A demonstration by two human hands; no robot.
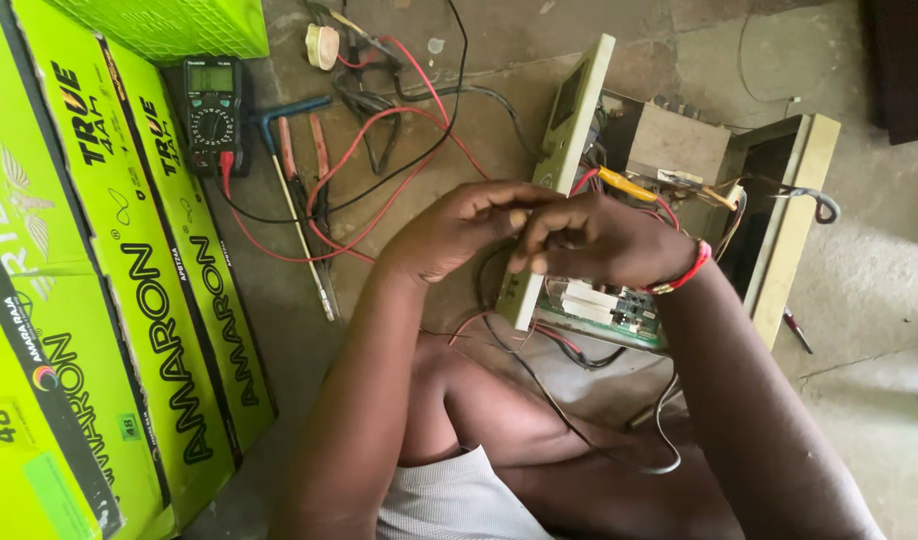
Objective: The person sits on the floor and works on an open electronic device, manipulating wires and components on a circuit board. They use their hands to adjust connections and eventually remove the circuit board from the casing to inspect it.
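Opened beige inverter case (779, 240) behind left hand (459, 228) and right hand (604, 240), both grips pressed together, contents unclear.

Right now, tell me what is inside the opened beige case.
Inside the opened beige case show a boxy metal block, a green circuit board and red, yellow and black wires. The left hand and right hand cover the middle.

Fingertips of both hands (534, 235) bunched together, whatever they pinch hidden. Circuit board (604, 305) partly covered by right wrist. Green boxes (99, 300) cut off at left edge. Multimeter (212, 110) display too small to tell.
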